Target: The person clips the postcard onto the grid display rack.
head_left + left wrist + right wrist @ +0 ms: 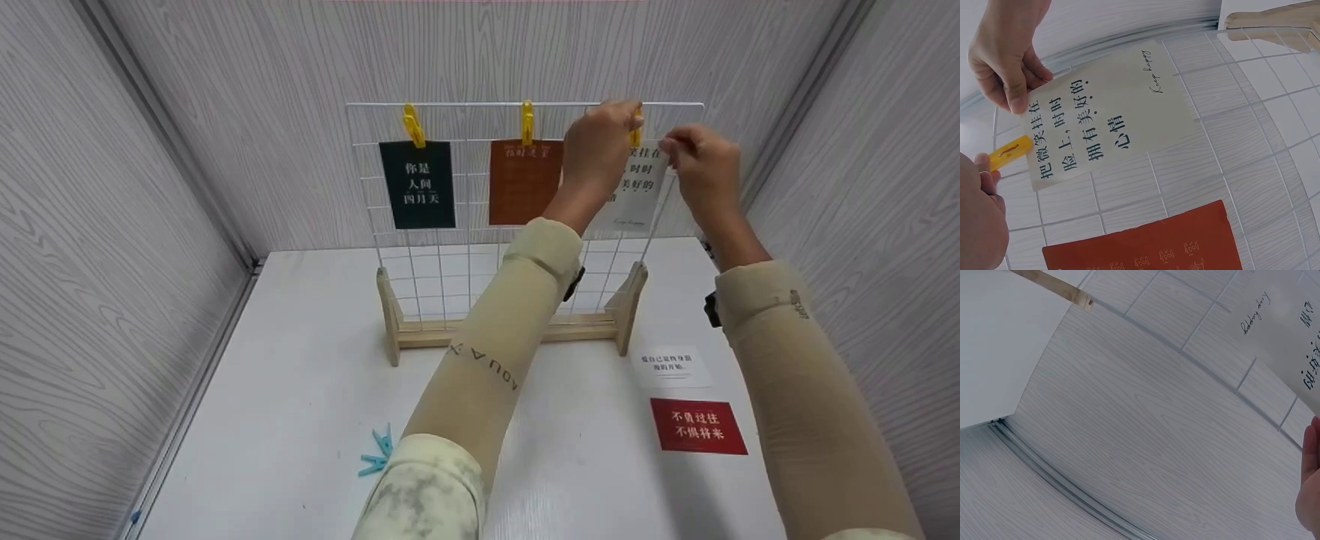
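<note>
At the top right of the white wire grid, my left hand pinches a yellow clothespin, whose tip meets the top edge of a pale card. The card bears dark lettering and "Keep happy". My right hand grips this card by its upper right corner, thumb in front; the right wrist view catches only part of that hand at its edge. Left of it, an orange-brown card hangs from a second yellow clothespin. Farther left, a dark green card hangs from another clothespin.
A wooden stand holds the grid upright on the white table. Light blue clothespins lie beside the left sleeve. Near the right forearm lie a white card and a red card. Wood-patterned walls enclose the table.
</note>
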A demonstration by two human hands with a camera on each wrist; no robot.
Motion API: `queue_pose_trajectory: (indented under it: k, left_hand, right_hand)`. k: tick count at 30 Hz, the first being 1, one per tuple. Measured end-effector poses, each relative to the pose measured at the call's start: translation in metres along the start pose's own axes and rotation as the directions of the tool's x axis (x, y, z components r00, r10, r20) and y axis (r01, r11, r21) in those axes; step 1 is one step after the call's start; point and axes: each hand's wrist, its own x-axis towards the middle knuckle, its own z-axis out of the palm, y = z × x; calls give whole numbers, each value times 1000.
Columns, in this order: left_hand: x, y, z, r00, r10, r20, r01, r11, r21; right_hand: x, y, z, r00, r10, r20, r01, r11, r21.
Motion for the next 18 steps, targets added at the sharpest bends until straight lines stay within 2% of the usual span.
queue_pose_trajectory:
  k: [12, 18]
  left_hand:
    - [3, 6, -1, 1000, 28, 13, -29, 995, 96]
    - [7, 9, 0, 998, 40, 39, -47, 981, 189]
  right_hand:
    - [-2, -2, 4, 996, -64, -55, 61, 997, -54]
    - [-2, -1, 4, 996, -65, -54, 60, 995, -81]
